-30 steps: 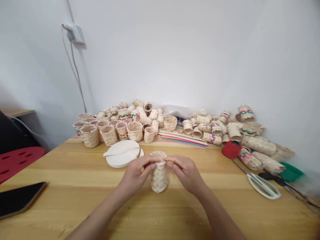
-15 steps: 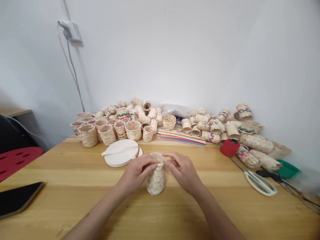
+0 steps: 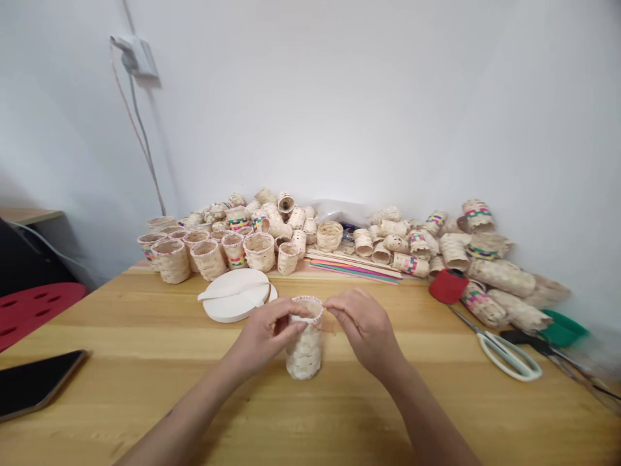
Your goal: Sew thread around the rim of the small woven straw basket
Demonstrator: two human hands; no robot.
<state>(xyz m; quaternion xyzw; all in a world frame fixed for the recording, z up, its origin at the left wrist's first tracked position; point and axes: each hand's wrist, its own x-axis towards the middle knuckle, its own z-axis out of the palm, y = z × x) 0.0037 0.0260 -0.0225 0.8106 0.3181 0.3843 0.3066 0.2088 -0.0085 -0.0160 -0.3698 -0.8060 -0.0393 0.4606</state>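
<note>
A small woven cup-shaped basket (image 3: 303, 356) stands upright on the wooden table, its rim edged in pinkish stitching along the back and right. My left hand (image 3: 272, 327) grips this basket at the left of its rim, thumb outside and fingers over the edge. Just right of the rim, my right hand (image 3: 361, 323) is closed in a pinch with thumb and forefinger together. A thin thread (image 3: 332, 332) loops between the basket and the right hand; its end at the fingertips is too fine to make out.
Behind lie finished-looking woven cups (image 3: 172, 262), a pile of loose woven tubes (image 3: 395, 228) and coloured strips (image 3: 354, 272). A roll of white tape (image 3: 233, 310) lies behind my left hand. Scissors (image 3: 509, 356) and a red spool (image 3: 447, 287) are at right, a phone (image 3: 36, 385) at left.
My right hand has moved slightly right, off the basket's rim, so more of the stitched edge shows. My left hand keeps its grip on the basket.
</note>
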